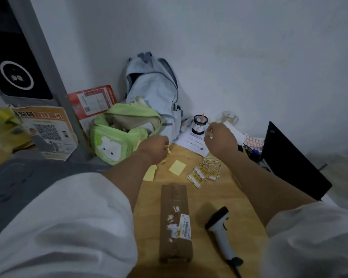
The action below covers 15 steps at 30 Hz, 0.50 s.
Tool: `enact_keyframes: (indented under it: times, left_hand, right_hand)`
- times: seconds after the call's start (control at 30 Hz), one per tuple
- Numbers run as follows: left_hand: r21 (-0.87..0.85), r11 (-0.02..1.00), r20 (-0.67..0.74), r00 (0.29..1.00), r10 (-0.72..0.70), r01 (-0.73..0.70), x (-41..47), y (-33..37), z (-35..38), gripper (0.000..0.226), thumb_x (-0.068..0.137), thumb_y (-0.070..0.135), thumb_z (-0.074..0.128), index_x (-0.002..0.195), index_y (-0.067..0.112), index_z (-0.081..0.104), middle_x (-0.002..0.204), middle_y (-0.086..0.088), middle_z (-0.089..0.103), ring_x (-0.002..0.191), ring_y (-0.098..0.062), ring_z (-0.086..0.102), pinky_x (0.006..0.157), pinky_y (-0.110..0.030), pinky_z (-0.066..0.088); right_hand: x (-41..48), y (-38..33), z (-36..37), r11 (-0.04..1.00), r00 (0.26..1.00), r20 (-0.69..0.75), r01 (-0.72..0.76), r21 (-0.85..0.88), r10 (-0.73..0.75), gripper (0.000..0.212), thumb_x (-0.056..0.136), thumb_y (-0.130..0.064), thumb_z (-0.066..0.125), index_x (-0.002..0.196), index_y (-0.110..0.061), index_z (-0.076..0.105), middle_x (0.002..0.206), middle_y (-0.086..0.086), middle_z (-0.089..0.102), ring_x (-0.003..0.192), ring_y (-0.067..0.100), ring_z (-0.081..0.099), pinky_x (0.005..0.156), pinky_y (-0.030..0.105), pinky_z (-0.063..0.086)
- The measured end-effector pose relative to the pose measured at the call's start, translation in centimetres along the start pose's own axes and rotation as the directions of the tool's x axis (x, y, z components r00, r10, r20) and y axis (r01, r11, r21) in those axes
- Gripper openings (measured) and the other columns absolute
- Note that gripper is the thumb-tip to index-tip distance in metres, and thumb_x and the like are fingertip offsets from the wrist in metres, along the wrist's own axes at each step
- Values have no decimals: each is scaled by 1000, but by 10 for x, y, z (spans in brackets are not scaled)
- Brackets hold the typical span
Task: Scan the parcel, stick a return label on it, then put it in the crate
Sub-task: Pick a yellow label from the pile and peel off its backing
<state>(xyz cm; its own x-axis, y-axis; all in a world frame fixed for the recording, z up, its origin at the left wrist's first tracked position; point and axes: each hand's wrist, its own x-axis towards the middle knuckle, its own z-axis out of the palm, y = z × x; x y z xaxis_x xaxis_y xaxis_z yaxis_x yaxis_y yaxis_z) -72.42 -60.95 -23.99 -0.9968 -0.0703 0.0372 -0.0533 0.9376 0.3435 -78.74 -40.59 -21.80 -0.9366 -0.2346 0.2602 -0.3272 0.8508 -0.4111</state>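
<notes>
Head view: parcel (175, 223) lies flat on the bench (241, 199), long axis running 12 to 6, printed label patch on its near right side. Scanner (221, 235) sits just beside it at 3 o'clock, not touching, head pointing toward 12, cable end toward 6.

Both arms reach out past the parcel toward 12. Left hand (156, 147) is curled, grip closed on a small yellowish scrap (167, 148) (too small to say what it is). Right hand (221, 139) is raised near the jar (199, 124), fingers pinched together on something pale and thin; can't tell what.

Return labels (206, 172) are fanned in a loose pile between the two hands and the parcel, at the parcel's 1 o'clock. Two plain yellow notes (177, 167) lie at the pile's 9 o'clock.

Behind: green bag (119, 135) at 11, backpack (155, 91) against the wall, laptop (289, 163) at 2, white paper sheet (191, 142) under the jar.
</notes>
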Motion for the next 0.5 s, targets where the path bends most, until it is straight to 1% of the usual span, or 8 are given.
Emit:
enact_keyframes:
  times: [0.07, 0.17, 0.2, 0.27, 0.37, 0.43, 0.5]
  left_hand:
    - [54, 998, -27, 999, 42, -40, 10, 4, -25, 32, 88, 14, 49, 118, 8, 60, 121, -16, 62, 110, -33, 57, 85, -36, 45]
    - [126, 988, -52, 994, 93, -86, 20, 6, -55, 29, 90, 14, 46, 116, 9, 58, 120, -15, 62, 106, -31, 57, 77, -32, 41]
    - [134, 986, -52, 993, 104, -96, 22, 7, -63, 30, 90, 14, 44, 117, 9, 57, 120, -15, 61, 107, -31, 57, 77, -33, 41]
    - [146, 985, -50, 993, 104, -96, 26, 10, -79, 34, 92, 16, 43, 123, 8, 55, 122, -15, 61, 109, -31, 56, 80, -33, 43]
    - [141, 986, -59, 994, 96, -87, 32, 13, -98, 37, 93, 19, 44, 128, 11, 51, 126, -14, 60, 113, -30, 55, 90, -36, 45]
    - [158, 981, -96, 987, 129, -112, 36, 16, -108, 38, 93, 19, 43, 129, 12, 50, 126, -12, 60, 114, -30, 55, 94, -38, 43]
    - [197, 970, -137, 976, 168, -140, 40, 19, -112, 36, 91, 19, 44, 126, 13, 52, 122, -10, 63, 111, -29, 55, 94, -38, 39]
  right_hand:
    - [6, -12, -9, 997, 994, -85, 69, -19, -71, 27, 88, -15, 51, 113, -7, 57, 118, 15, 53, 92, 33, 59, 71, 38, 47]
    - [13, -22, -21, 990, 977, -163, 126, -62, -134, 28, 88, -11, 52, 115, -6, 57, 123, 15, 52, 86, 34, 59, 65, 35, 46]
    - [15, -24, -25, 990, 975, -171, 130, -60, -139, 29, 88, -10, 52, 116, -6, 57, 124, 14, 51, 84, 34, 60, 64, 33, 44]
    - [19, -28, -31, 992, 978, -167, 116, -50, -123, 31, 87, -8, 52, 118, -7, 56, 128, 13, 50, 82, 33, 60, 64, 31, 41]
    - [25, -38, -40, 993, 985, -134, 102, -58, -109, 36, 87, -6, 50, 123, -7, 53, 132, 13, 46, 83, 34, 60, 67, 32, 41]
    - [29, -43, -44, 994, 988, -124, 89, -61, -96, 37, 87, -7, 49, 124, -8, 52, 131, 13, 48, 89, 34, 60, 71, 34, 43]
    - [31, -45, -44, 996, 992, -96, 70, -63, -76, 36, 88, -9, 49, 124, -9, 53, 127, 13, 53, 100, 33, 59, 81, 38, 47]
